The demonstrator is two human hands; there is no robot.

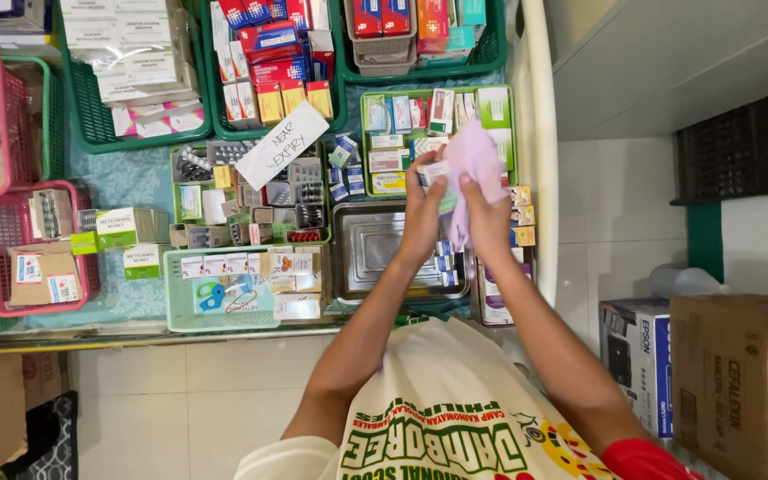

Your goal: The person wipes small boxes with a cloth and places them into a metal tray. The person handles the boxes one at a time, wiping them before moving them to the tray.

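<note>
A small medicine box (431, 172) is clamped in the left hand (422, 209) above the steel tray (375, 267), while a pink cloth (473, 164), gripped by the right hand (488, 218), is best wiped firmly across each face.

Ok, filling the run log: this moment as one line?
left hand: holds small box | right hand: wipes it with pink cloth | below: steel tray

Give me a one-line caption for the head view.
Left hand holds a small box while right hand wipes it with a pink cloth, above a metal tray.
</note>
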